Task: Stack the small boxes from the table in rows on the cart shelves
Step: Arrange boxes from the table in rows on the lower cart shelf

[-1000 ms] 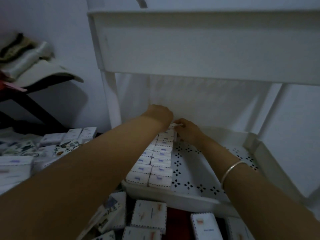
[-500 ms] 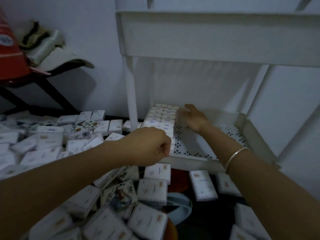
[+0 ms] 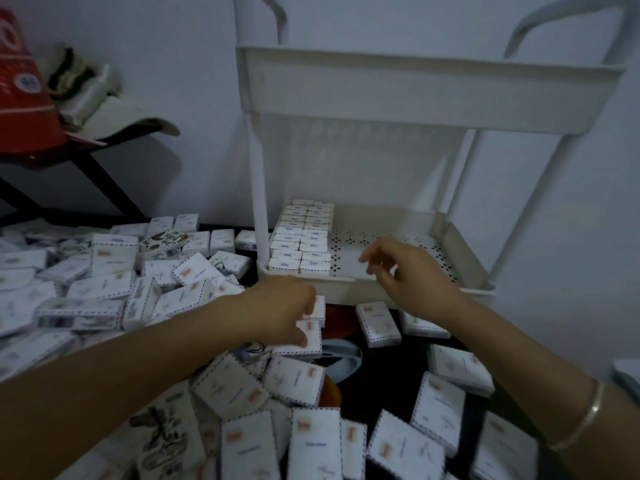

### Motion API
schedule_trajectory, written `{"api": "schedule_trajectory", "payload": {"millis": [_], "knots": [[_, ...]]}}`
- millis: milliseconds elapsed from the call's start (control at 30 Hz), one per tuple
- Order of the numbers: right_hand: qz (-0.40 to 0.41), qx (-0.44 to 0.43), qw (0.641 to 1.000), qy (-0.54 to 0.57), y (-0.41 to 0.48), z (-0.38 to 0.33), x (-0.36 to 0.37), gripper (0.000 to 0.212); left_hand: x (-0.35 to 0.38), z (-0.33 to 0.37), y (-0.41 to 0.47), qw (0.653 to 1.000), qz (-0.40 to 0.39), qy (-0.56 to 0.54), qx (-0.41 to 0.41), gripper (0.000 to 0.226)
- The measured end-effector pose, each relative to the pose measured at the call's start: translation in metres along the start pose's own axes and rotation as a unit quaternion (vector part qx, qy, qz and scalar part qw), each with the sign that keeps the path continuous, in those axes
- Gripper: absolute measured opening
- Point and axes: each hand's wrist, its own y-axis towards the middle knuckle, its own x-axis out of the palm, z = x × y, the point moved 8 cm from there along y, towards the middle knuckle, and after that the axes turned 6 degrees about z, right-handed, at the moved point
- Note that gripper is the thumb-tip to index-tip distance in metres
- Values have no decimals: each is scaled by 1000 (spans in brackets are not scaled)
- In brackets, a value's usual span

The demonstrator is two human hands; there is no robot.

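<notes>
The left hand lies palm down on the loose pile, its fingers curled onto one small box at the near edge of the heap; whether it has the box pinched or only touches it cannot be told, since the knuckles hide the thumb. The right hand, with a thin bangle on its wrist, hovers just above the front rim of the lower shelf, fingers loosely bent and holding nothing. On that shelf two neat rows of boxes run from front to back along its left side, touching each other, while the perforated floor to their right is bare. The upper shelf of the white cart shows only its outer wall, so its contents are hidden. Many more boxes lie scattered and overlapping across the dark table, to the left of the cart and in front of it. The step in hand looks like picking the next box from the table. The next move would likely call for a firm grip on that box, lifting it clear of its neighbours, turning it to match the stacked ones, and starting a third row just beside the second, perhaps with the free hand steadying it.
</notes>
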Motion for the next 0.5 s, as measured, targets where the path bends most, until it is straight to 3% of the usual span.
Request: {"api": "schedule_trajectory", "payload": {"millis": [200, 367, 500], "knots": [[-186, -41, 958, -215, -36, 20, 29, 35, -3, 9, 0, 998, 9, -51, 22, 35], [-206, -29, 953, -220, -42, 27, 42, 49, -3, 8, -2, 996, 31, -82, 14, 44], [-233, -36, 939, -251, -44, 27, 49, 56, -33, 3, 2, 988, 107, -109, 11, 46]]}}
